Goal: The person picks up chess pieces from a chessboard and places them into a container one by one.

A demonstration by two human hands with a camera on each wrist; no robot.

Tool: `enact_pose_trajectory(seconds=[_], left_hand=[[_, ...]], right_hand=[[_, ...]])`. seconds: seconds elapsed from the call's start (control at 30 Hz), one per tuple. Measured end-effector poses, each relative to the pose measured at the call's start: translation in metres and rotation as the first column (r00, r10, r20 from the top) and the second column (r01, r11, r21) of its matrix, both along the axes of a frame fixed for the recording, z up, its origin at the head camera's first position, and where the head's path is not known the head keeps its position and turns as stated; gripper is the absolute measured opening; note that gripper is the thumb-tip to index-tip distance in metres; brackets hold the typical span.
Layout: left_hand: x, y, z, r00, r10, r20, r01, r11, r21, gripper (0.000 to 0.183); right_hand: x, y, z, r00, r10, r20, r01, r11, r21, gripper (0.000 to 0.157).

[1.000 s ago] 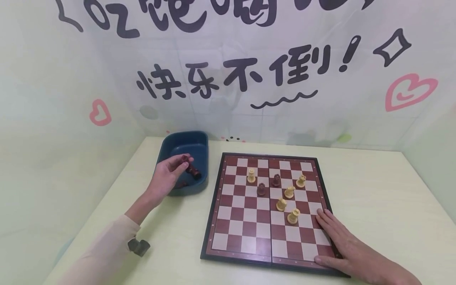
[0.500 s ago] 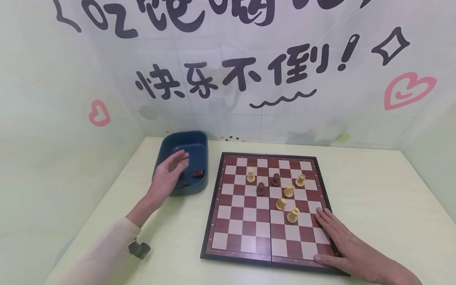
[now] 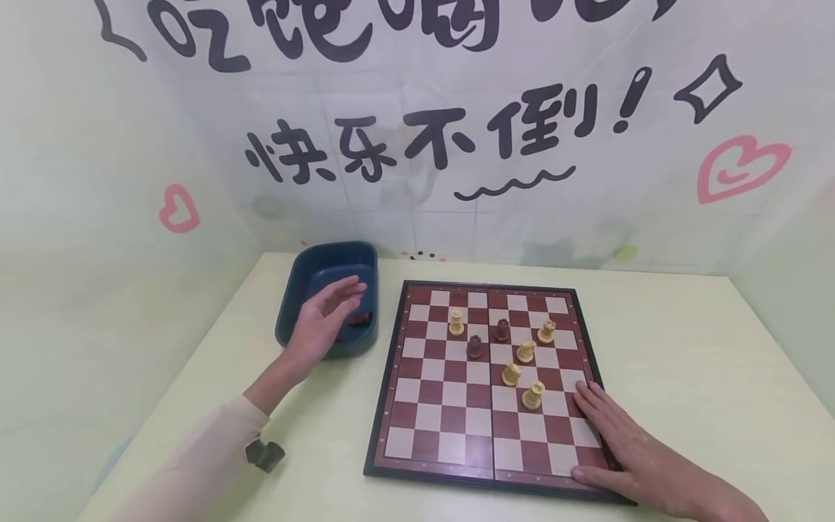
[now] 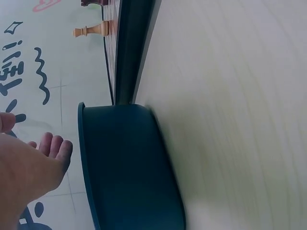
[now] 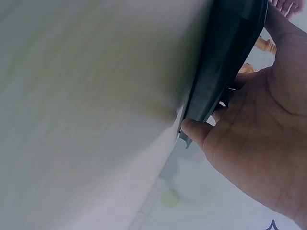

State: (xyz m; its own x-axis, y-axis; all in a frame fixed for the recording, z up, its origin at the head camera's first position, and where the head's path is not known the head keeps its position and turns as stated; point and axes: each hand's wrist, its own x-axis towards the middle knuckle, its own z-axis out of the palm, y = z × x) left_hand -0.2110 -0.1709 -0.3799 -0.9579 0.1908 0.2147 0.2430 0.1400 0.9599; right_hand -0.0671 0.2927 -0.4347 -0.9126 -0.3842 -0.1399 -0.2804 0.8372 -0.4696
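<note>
My left hand (image 3: pixel 320 319) hovers over the dark blue bin (image 3: pixel 352 349), fingers extended and nothing in them. A dark red chess piece (image 3: pixel 361 319) lies in the bin, just right of the fingertips; the hand hides part of the inside. In the left wrist view, the palm shows beside the bin's wall (image 4: pixel 129 163). My right hand (image 3: pixel 629 457) rests on the right edge of the chessboard (image 3: pixel 430 391), its fingers nearly straight. Seen from the right wrist, the thumb lies against the board's dark side (image 5: pixel 223 57).
Two dark red pieces (image 3: pixel 475 346) and several cream pieces, among them a rook (image 3: pixel 532 396) and a knight (image 3: pixel 512 374), stand upright on the board. A printed wall sheet (image 3: pixel 424 232) hangs behind the pale table (image 3: pixel 313 449).
A dark red chess piece pinched in my left hand one second ago was let go into the bin. That hand then shifted slightly right. My right hand has stayed on the board's edge.
</note>
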Motion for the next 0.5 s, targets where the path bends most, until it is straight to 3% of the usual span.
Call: enact_pose_trajectory(seconds=[0.5], left_hand=[[-0.008,0.033,-0.009,1.000,0.024,-0.013,-0.023,0.998,0.060,0.039]], right_hand=[[-0.001,0.000,0.001,1.000,0.026,-0.002,-0.026,1.000,0.002,0.103]])
